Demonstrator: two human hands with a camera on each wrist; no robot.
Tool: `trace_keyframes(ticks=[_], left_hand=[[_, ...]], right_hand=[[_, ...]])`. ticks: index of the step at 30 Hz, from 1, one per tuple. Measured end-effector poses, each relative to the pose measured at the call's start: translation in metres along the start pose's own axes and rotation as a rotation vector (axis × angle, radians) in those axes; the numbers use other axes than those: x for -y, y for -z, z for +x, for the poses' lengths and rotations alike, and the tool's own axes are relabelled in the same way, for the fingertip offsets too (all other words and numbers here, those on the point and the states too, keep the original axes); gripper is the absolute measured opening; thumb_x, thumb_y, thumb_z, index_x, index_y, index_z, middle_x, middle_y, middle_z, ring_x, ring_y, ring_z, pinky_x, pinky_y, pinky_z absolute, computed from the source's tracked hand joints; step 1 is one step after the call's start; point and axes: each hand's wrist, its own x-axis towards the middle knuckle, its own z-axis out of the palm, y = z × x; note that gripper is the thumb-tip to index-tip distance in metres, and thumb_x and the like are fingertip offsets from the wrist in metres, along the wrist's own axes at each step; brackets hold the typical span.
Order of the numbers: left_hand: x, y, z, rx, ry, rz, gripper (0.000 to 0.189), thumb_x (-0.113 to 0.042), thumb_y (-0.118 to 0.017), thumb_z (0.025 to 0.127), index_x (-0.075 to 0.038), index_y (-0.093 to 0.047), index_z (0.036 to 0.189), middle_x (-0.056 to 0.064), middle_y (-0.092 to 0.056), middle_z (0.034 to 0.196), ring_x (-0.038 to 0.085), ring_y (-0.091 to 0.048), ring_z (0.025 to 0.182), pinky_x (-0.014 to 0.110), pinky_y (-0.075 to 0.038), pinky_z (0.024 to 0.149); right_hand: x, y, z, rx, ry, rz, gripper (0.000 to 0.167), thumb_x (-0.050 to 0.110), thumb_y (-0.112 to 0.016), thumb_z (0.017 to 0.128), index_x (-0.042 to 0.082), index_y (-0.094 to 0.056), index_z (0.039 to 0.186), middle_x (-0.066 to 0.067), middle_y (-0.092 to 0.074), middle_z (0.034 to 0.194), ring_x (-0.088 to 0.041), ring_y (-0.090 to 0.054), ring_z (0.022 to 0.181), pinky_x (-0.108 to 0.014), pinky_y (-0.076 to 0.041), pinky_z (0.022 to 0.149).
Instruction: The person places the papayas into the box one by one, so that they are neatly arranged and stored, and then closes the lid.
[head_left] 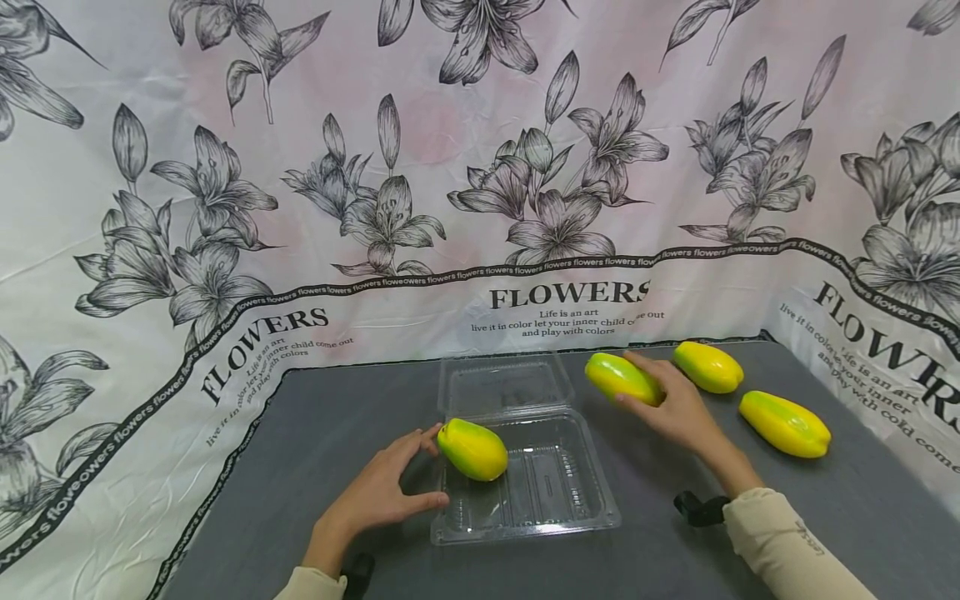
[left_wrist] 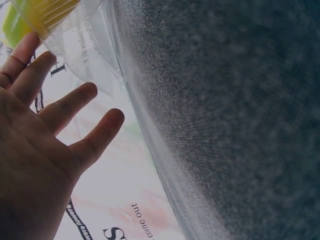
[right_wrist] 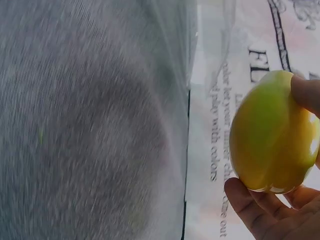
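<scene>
A clear plastic clamshell container (head_left: 525, 521) stands with its lid (head_left: 504, 383) folded back. One yellow-green papaya (head_left: 474, 451) lies at the left side of its base. Beside that papaya is my left hand (head_left: 386, 483), fingers spread and thumb near the container's left edge; the left wrist view shows the palm without anything in it. Whether a fingertip touches the fruit I cannot tell. To the right of the lid, my right hand (head_left: 675, 408) grips another papaya (right_wrist: 270, 132) between thumb and fingers, and the right wrist view shows it held at its end and side.
Two more papayas lie on the right of the grey tabletop (head_left: 360, 400), one farther back (head_left: 708, 367) and one nearer (head_left: 785, 424). A white flower-printed cloth (head_left: 420, 325) hangs behind and along both sides of the table.
</scene>
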Motion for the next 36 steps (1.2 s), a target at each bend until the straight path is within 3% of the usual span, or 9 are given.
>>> trace_keyframes(ticks=[9, 19, 29, 36], left_hand=[[0.000, 0.000, 0.000, -0.007, -0.004, 0.009, 0.054, -0.052, -0.082, 0.080, -0.026, -0.057, 0.121, -0.013, -0.034, 0.165, 0.037, -0.033, 0.153, 0.073, -0.025, 0.116], [-0.002, 0.000, -0.001, -0.002, 0.007, 0.003, 0.053, -0.053, -0.082, 0.081, -0.028, -0.057, 0.121, -0.012, -0.035, 0.165, 0.038, -0.031, 0.153, 0.074, -0.023, 0.117], [-0.001, 0.001, -0.001, -0.006, 0.017, 0.003, 0.054, -0.054, -0.082, 0.081, -0.028, -0.057, 0.120, -0.014, -0.035, 0.165, 0.038, -0.031, 0.153, 0.073, -0.023, 0.117], [-0.002, 0.000, -0.001, -0.004, 0.001, 0.001, 0.051, -0.053, -0.081, 0.082, -0.030, -0.057, 0.119, -0.008, -0.035, 0.166, 0.037, -0.032, 0.153, 0.075, -0.023, 0.116]], right_hand=[[0.025, -0.008, -0.003, 0.032, -0.007, 0.053, 0.068, 0.031, -0.078, 0.090, 0.020, -0.051, 0.151, -0.017, -0.060, 0.127, -0.024, -0.054, 0.095, -0.032, -0.045, 0.073], [0.049, -0.021, -0.009, 0.072, 0.005, 0.143, 0.069, 0.028, -0.079, 0.090, 0.020, -0.049, 0.152, -0.015, -0.059, 0.134, -0.023, -0.057, 0.096, -0.030, -0.055, 0.073], [0.073, -0.037, -0.019, 0.100, 0.066, 0.209, 0.067, 0.028, -0.081, 0.088, 0.022, -0.053, 0.148, -0.006, -0.062, 0.133, -0.015, -0.057, 0.095, -0.027, -0.054, 0.076], [0.090, -0.051, -0.026, 0.140, 0.104, 0.226, 0.066, 0.030, -0.083, 0.086, 0.027, -0.056, 0.146, -0.003, -0.064, 0.134, -0.012, -0.053, 0.098, -0.027, -0.052, 0.077]])
